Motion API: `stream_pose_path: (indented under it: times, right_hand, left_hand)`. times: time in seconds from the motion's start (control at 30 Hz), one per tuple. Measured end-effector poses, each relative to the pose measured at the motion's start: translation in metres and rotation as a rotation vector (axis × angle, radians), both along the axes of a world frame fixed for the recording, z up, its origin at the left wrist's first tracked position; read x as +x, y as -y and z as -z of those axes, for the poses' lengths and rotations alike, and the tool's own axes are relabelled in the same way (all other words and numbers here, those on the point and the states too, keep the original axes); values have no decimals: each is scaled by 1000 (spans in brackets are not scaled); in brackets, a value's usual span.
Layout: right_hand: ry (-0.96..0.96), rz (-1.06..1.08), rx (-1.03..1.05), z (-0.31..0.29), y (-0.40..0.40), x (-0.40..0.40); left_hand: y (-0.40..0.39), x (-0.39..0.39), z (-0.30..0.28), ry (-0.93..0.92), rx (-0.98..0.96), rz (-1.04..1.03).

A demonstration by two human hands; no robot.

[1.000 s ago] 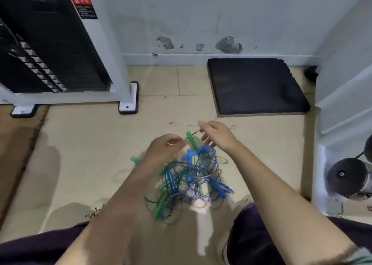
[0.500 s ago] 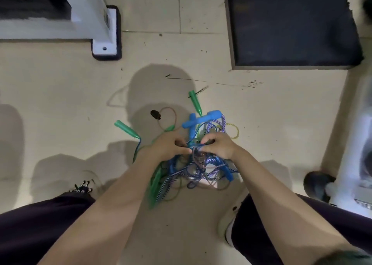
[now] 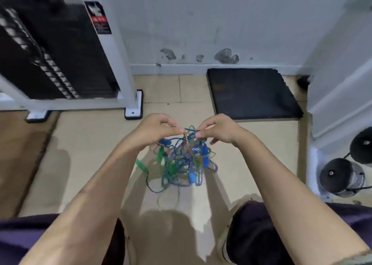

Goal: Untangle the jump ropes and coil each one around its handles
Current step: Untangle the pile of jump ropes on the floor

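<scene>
Person seen from above: both forearms bare to the elbow, left hand (image 3: pixel 159 126) and right hand (image 3: pixel 218 128) without gloves, rings or a watch. Dark purple trousers (image 3: pixel 281 224) cover both legs; a pale shoe (image 3: pixel 222 242) shows at the right leg.

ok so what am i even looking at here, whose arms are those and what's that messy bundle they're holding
There is no machine here. A person wears a camera on their head, so you look down along their own bare arms. The left hand and right hand each pinch strands at the top of a tangle of jump ropes, lifting it above the tiled floor. The cords are blue, green and a striped braid, with blue handles and green handles caught among them. One green handle sticks out to the left. Behind lie a black mat, and a weight machine stands at the left.
</scene>
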State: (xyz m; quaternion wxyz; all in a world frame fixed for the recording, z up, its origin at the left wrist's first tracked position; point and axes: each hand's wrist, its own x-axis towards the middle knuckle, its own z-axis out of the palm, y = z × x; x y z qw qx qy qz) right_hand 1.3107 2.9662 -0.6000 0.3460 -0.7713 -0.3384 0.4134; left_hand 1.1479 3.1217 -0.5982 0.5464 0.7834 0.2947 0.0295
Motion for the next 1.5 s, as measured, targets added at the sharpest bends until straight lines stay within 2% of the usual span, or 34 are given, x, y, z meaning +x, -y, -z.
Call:
stream_pose_path:
  times: [0.13,0.33,0.5,0.6,0.7,0.83,0.97,1.1,1.2,1.27,1.37,1.43,1.5]
  right_hand:
    - [271,-22,47,-75,5,-20]
    - [235,2,318,-147,28,-47]
    - [235,70,395,-163,35,-50]
    - [287,34,335,-160,28,-49]
    - [248,8,281,-140,19,-47]
    - [238,-159,186,-123,10,-55]
    - [283,-282,195,-121,2,-60]
    - [403,-182,264,-114,-1,-48]
    - [269,-126,277,-116,-1,-46]
    - [222,-130,292,-119,1,-51]
    - [70,-131,426,-126,2,-59]
    - [-13,-110,494,-130,2,-61]
    - [-9,-69,537,-134,3,-60]
  left_hand:
    - [7,-26,-66,55,142,-25]
    - [12,-72,-144,250,220,-122]
    - [14,-93,-165,347,217,-176]
    - [21,-91,-165,384,180,-181]
    - [25,-81,-157,445,114,-237]
    - [27,-69,-144,407,95,-165]
    - [25,-62,-136,363,61,-56]
    - [10,-56,-125,302,131,-129]
    - [-4,-52,-113,166,299,-132]
    - [-7,-50,-108,91,308,-56]
    - [5,-43,-104,125,182,149]
    - [22,-35,-102,206,-26,268]
    - [33,-28,-98,201,-193,320]
